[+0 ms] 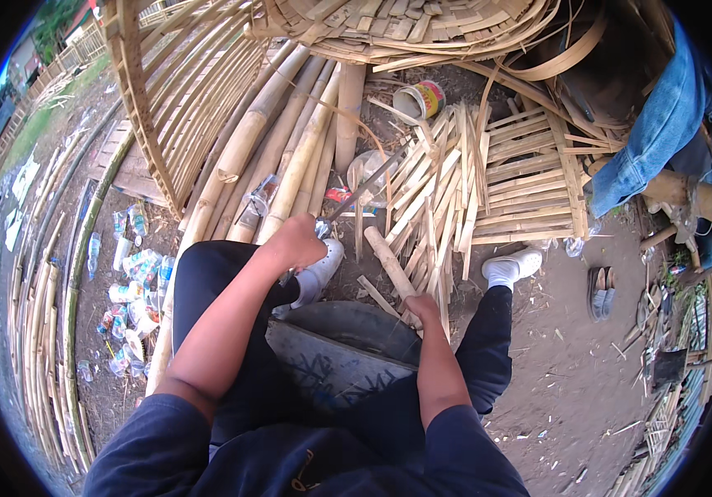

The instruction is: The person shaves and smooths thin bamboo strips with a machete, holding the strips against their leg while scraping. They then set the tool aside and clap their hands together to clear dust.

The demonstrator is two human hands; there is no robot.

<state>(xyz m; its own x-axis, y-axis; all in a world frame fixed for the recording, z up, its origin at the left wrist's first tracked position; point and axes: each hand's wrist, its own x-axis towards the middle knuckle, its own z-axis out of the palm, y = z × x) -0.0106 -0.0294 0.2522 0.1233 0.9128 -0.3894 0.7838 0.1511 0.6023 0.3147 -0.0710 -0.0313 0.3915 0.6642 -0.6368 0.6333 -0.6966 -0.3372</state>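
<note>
My left hand (296, 242) is closed round the handle of a long knife. Its dark, narrow blade (370, 186) slants up and away to the right, over the ground by the split bamboo. Lower and to the right, my right hand (424, 308) grips the near end of a short bamboo piece (388, 260), which points away and to the left. The piece and the blade are apart. Just beyond the bamboo piece lies a loose heap of split bamboo strips (443, 190). Between my legs is a round dark basin-like thing (356, 321), with a grey board (335, 369) on its near side.
Long bamboo poles (290, 141) lie ahead to the left beside a slatted bamboo frame (182, 108). A woven basket (406, 41) is at the top, with a bamboo rack (530, 178) below it. Discarded plastic bottles (137, 290) lie left; sandals (601, 291) and blue denim (662, 132) are right.
</note>
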